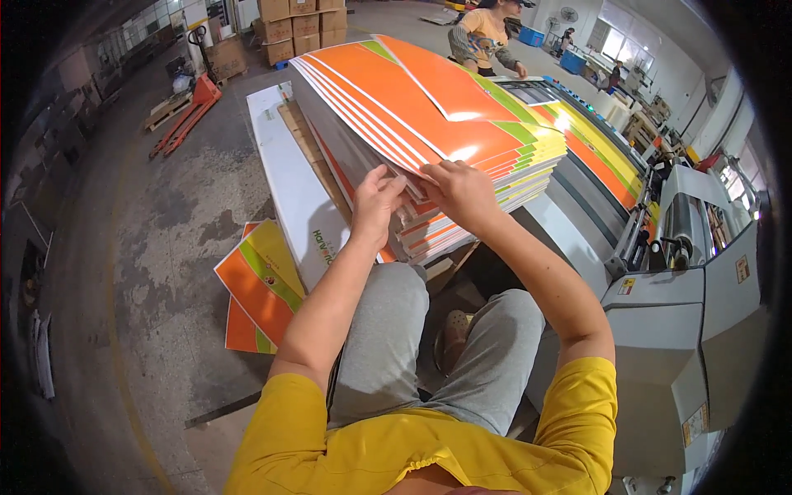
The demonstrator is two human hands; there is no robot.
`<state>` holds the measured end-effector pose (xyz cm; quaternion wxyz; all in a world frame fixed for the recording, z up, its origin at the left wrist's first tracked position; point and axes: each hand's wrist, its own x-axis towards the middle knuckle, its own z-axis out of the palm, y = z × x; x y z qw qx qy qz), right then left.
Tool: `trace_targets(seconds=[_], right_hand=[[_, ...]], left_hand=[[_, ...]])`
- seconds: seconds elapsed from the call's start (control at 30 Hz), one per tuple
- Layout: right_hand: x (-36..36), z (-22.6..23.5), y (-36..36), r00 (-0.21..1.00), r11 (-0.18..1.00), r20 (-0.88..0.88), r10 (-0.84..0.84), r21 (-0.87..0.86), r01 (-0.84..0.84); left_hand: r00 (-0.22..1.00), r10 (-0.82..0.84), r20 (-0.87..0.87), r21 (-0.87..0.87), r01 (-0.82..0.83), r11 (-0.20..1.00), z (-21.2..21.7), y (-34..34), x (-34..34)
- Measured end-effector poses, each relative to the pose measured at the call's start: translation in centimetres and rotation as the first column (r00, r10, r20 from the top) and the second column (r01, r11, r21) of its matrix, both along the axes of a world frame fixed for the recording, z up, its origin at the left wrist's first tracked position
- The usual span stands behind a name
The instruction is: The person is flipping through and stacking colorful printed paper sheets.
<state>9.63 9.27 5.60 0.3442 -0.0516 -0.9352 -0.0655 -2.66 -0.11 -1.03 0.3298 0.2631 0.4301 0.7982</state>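
Rising ahead of both hands, a thick stack of glossy orange, green and white-bordered printed sheets extends away from the fingers, its long axis appearing to run from far left to near right. The bare right hand is the nearer to its close corner, fingers bent over the upper sheets' edge; the thumb is hidden, so whether it pinches them cannot be told. The bare left hand is half-curled against or just beside the layered left edge, its exact grip unclear.
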Motion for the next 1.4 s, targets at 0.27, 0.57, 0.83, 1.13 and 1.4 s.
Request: trace_targets(seconds=[0.27,0.57,0.83,1.13,1.4], right_hand=[[-0.7,5.4,3.3,0.959,0.738,-0.077,-0.272,-0.656,0.156],[0.4,-0.4,0.3,0.998,0.985,0.037,-0.052,-0.161,0.058],[0.3,-0.2,-1.0,0.997,0.997,0.064,-0.052,-0.056,0.055],[-1.3,4.3,3.4,0.979,0.662,-0.089,-0.184,-0.747,0.057],[-0.3,0.0,-0.4,0.981,0.994,0.164,-0.101,-0.021,0.106]], left_hand=[[0.954,0.089,-0.285,-0.162,-0.139,0.977,0.1,0.6,0.3],[0.968,-0.011,-0.25,-0.133,-0.023,0.991,0.0,-0.2,1.1],[0.981,-0.008,-0.193,-0.037,0.001,0.999,0.4,-0.3,1.0],[0.893,0.047,-0.448,-0.142,-0.123,0.982,-0.6,0.5,0.4],[0.915,0.046,-0.401,-0.089,-0.088,0.992,-0.9,0.4,0.7]])
